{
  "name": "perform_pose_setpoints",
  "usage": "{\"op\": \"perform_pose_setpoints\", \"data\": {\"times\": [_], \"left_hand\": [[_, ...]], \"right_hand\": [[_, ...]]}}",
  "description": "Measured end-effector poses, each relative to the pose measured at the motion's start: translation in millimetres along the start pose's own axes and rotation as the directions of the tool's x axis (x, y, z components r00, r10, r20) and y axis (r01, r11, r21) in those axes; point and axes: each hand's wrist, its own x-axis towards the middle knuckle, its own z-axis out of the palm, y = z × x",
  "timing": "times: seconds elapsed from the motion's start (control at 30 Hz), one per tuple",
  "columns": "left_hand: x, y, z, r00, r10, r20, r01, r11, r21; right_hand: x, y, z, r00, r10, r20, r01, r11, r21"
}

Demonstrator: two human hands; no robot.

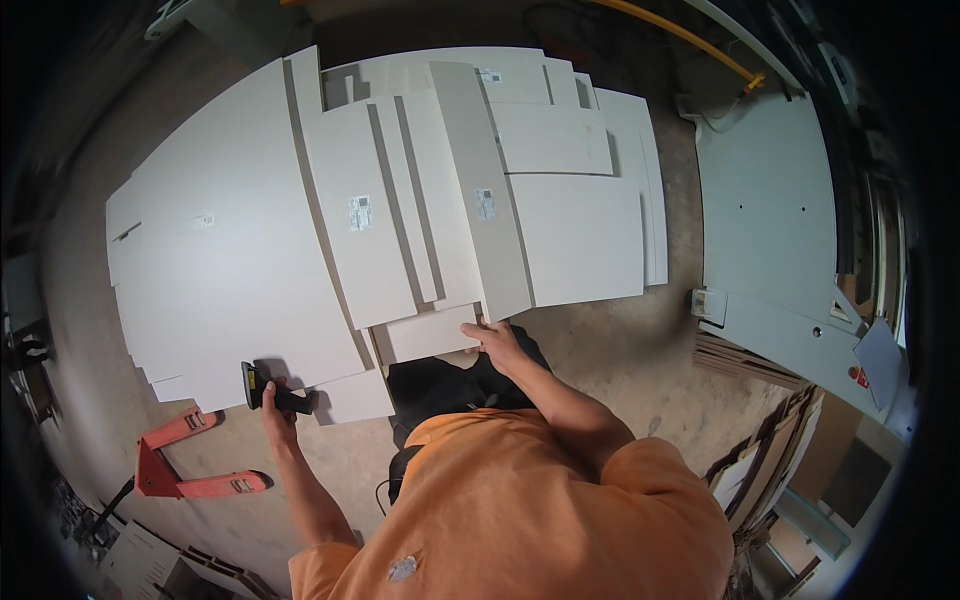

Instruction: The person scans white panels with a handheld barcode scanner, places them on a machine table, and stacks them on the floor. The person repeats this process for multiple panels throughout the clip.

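While you lean over the stack of white panels point(400, 200), your left arm reaches forward and your left hand point(275, 408) is wrapped tight round the grip of a black handheld scanner point(268, 388) at the stack's near-left corner. Your right arm extends to the stack's near edge; your right hand point(497, 340) lies with fingers spread, fingertips touching a small white panel point(425, 333) there. Your left fingers are mostly hidden behind the scanner. An orange pallet jack point(185, 460) sits below the stack's left corner, partly cut off.
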Motion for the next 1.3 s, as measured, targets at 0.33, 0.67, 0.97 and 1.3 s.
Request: {"op": "perform_pose_setpoints", "data": {"times": [0.33, 0.67, 0.97, 1.3], "left_hand": [[12, -23, -16, 0.998, -0.049, 0.03, 0.049, 0.999, -0.004], [11, -22, -10, 0.998, -0.065, 0.021, 0.065, 0.998, 0.01], [14, -22, -12, 0.991, -0.127, 0.05, 0.132, 0.986, -0.099], [1, 6, -10, 0.976, -0.164, 0.14, 0.149, 0.982, 0.112]], "right_hand": [[21, 7, 3, 0.999, -0.02, -0.041, 0.019, 0.999, -0.034], [22, 6, 1, 0.999, -0.026, -0.042, 0.023, 0.998, -0.066], [-4, -6, -33, 0.981, 0.057, -0.186, -0.049, 0.998, 0.045], [41, -30, -35, 0.868, 0.079, -0.491, 0.102, 0.938, 0.331]]}}
